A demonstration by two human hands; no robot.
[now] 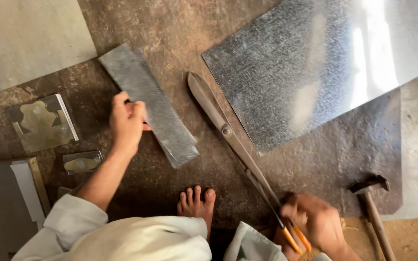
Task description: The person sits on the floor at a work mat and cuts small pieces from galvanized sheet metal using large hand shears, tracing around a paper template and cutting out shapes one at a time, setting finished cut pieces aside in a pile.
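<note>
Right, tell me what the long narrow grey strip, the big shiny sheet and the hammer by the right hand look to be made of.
The long narrow grey strip, gripped by the left hand, looks like galvanised sheet metal: dull, mottled, thin. The big shiny sheet seems the same metal, with a speckled surface and bright glare. The hammer appears to have a dark metal head on a brown, probably wooden, handle.

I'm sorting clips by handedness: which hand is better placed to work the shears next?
The right hand: it already grips the orange handles of the long shears. The left hand is occupied, holding the metal strip on the floor.
</note>
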